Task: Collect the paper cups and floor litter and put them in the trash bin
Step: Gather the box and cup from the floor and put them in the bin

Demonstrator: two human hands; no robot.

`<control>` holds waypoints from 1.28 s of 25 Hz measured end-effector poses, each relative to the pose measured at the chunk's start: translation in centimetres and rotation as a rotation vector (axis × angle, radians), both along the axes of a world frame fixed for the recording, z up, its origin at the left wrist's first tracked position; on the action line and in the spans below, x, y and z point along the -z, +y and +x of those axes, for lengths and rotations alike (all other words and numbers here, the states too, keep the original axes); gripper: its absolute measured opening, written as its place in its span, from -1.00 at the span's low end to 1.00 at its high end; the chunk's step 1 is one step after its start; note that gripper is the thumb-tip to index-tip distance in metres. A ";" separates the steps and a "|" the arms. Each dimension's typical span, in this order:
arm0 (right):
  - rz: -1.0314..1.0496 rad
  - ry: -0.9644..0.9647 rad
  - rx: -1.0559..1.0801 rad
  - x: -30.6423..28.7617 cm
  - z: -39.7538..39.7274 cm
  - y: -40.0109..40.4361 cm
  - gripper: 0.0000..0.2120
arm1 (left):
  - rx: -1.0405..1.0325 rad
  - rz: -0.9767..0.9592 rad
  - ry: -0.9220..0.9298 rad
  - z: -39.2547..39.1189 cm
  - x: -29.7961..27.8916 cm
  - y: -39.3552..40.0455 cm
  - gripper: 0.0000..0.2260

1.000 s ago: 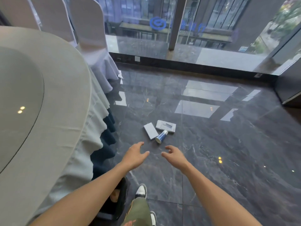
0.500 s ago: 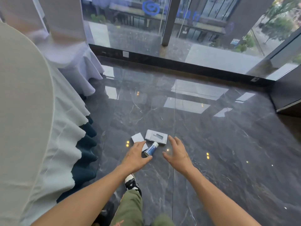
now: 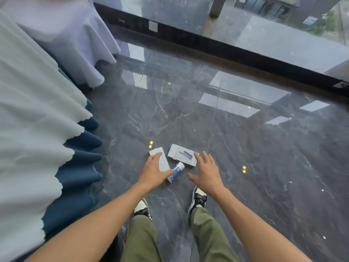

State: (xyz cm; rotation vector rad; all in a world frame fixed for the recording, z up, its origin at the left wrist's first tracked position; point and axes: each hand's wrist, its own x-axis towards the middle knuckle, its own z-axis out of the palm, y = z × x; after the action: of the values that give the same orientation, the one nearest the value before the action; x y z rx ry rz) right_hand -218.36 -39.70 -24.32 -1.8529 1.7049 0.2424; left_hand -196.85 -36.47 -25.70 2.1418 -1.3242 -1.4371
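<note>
Litter: three pieces lie close together on the floor, just ahead of the person's shoes: a small blue-and-white tube [image 3: 175,172], a plain white card box [image 3: 160,161] and a white flat box printed with a small device [image 3: 182,156].
Tube: on its side, between the two boxes, white cap toward the printed box.
Floor: dark polished marble tiles [image 3: 245,148], mirroring window panes and ceiling lights.
Room: a pale scalloped tablecloth [image 3: 28,129] over a blue skirt along the left edge; a white chair cover [image 3: 75,35] at the far left corner; a glass wall on a black base [image 3: 226,52] across the far edge.
Left hand [image 3: 154,172]: fingers loosely spread over the plain box, thumb at the tube; holds nothing.
Right hand [image 3: 206,172]: fingers splayed wide, tips over the printed box's near corner; contact cannot be told.
</note>
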 end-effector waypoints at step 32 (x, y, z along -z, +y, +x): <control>0.067 0.297 -0.136 60.5 -1.2 -13.8 -0.10 | -0.484 0.301 -0.264 -0.7 60.1 -9.3 -0.34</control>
State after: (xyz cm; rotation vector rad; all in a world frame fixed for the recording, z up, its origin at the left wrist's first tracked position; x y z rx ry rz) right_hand -219.60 -53.54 -84.79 -1.9612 1.7374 0.6511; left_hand -197.53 -45.77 -85.82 2.6783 -0.6025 -1.2407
